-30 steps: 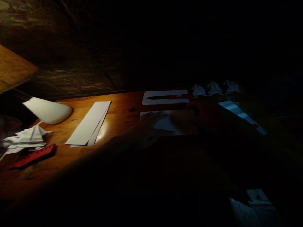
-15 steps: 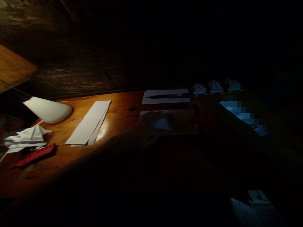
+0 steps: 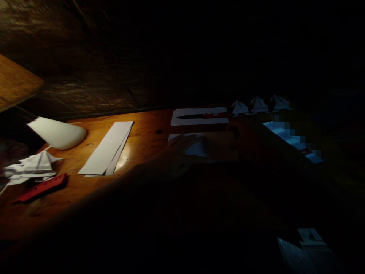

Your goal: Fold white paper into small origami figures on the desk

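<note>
A white sheet of paper (image 3: 196, 149) lies on the wooden table in front of me, its right part in deep shadow. My left hand (image 3: 179, 152) rests flat on the sheet's left part, fingers stretched out. At the right end of the sheet, my right hand (image 3: 242, 135) has curled fingers at the paper's edge; darkness hides much of it. Just behind the sheet, a knife (image 3: 196, 116) with a dark blade and red handle lies across a stack of white paper (image 3: 178, 121). Folded paper pieces (image 3: 258, 104) stand in a row beyond my right hand.
Long paper strips (image 3: 110, 148) lie to the left on the table (image 3: 145, 133). Farther left are a lamp (image 3: 58, 133), crumpled-looking folded paper (image 3: 34, 165) and a red object with notches (image 3: 42, 188). A lit bluish screen (image 3: 285, 135) is at the right. A dark wall rises behind.
The shaded part of the sheet reaches farther left, and the bright patch beside my left hand has shrunk. Both hands stay in nearly the same place.
</note>
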{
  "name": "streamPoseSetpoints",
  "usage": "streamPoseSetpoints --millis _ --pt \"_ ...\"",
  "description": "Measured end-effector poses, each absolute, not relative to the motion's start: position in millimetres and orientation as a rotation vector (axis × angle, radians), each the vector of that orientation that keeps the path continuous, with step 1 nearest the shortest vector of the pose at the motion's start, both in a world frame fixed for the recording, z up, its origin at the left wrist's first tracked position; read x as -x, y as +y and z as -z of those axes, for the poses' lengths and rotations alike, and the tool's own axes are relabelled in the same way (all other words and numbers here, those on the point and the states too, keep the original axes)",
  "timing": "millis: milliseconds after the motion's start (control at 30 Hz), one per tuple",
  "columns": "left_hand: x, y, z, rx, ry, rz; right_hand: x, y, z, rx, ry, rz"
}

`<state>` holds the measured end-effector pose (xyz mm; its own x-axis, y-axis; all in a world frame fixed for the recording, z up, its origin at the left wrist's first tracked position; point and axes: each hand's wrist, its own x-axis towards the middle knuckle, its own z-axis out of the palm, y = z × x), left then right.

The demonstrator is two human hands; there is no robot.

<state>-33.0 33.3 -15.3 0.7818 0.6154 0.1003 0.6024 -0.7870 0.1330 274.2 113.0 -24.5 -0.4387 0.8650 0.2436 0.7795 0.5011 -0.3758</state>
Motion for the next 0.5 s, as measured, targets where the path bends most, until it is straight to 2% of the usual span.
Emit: streamPoseSetpoints --millis 500 --pt "34.9 32.0 16.0 -2.861 0.936 -0.200 -274.1 109.0 12.0 1.318 -2.461 -0.263"
